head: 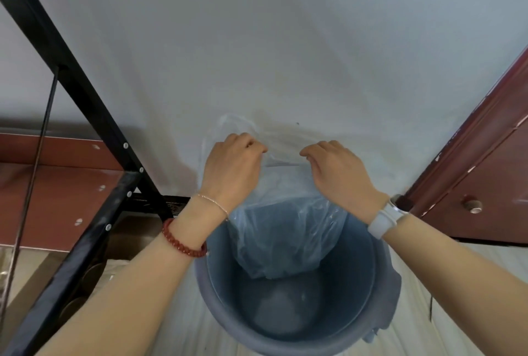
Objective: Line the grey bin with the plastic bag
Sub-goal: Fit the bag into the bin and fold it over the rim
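The grey bin [288,324] is a round plastic bucket standing upright on the pale floor close to the white wall, its mouth open to the camera and its inside bare at the bottom. The plastic bag [281,237] is thin, clear and crinkled, held up above the bin with its top edge raised against the wall. Its lower end hangs down inside the bin's far side, not yet spread over the rim.

Grey bin [291,335]: near rim cut off by bottom edge. Plastic bag [281,235] veils the bin's far wall (upper film nearly invisible against the pale wall). Fingertips of both hands curled under, hidden.
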